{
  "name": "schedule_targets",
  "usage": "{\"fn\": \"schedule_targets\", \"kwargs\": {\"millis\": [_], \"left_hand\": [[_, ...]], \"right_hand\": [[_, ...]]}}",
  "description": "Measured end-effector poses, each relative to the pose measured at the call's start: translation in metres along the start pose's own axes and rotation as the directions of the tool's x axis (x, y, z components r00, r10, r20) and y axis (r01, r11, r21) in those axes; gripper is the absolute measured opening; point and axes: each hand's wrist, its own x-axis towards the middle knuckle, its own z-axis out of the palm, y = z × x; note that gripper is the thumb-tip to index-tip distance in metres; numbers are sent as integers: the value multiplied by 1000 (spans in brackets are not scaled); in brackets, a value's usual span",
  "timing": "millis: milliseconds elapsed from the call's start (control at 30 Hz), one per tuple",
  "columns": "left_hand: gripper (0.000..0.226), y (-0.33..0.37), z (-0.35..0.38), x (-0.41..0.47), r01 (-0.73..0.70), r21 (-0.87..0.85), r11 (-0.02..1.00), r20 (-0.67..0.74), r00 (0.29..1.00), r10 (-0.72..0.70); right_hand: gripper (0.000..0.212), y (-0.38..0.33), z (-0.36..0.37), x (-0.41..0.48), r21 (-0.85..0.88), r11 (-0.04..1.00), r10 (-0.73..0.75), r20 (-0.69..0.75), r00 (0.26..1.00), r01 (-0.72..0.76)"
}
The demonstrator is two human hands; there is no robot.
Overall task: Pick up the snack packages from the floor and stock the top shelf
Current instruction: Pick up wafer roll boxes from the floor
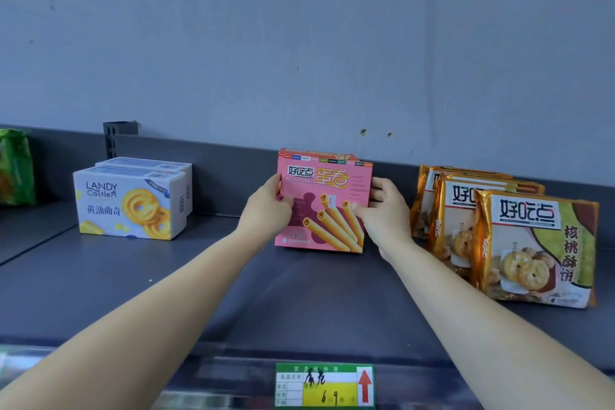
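Observation:
A pink egg-roll box (324, 196) stands upright on the grey top shelf (206, 276), with one or two more pink boxes right behind it. My left hand (268, 206) grips its left edge. My right hand (382, 206) grips its right edge, thumb on the front face. Both arms reach forward over the shelf.
Two white Landy Castle cookie boxes (133, 200) stand at the left. Three gold walnut-biscuit bags (532, 243) lean in a row at the right. A green bag (15, 166) sits at the far left edge. A price tag (324, 384) hangs on the shelf's front rail.

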Motion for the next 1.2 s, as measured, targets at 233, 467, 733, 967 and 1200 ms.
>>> {"fn": "schedule_targets", "kwargs": {"millis": [233, 467, 733, 967, 1200], "left_hand": [[32, 7, 1, -11, 74, 125, 989, 50, 995, -81], [27, 31, 2, -42, 175, 156, 972, 30, 983, -182], [22, 40, -5, -81, 99, 247, 964, 36, 993, -112], [39, 54, -5, -125, -213, 339, 916, 262, 957, 125], [44, 75, 15, -207, -524, 214, 825, 463, 798, 386]], "right_hand": [[56, -4, -6, -13, -100, 995, 12, 35, 999, -8], [61, -11, -26, -28, -208, 977, 70, 106, 992, -47], [55, -17, -49, -68, -318, 946, 96, 90, 991, -63], [35, -31, -91, -137, -471, 876, 71, -78, 994, -99], [30, -39, -149, -249, -561, 776, 136, -298, 945, -288]]}}
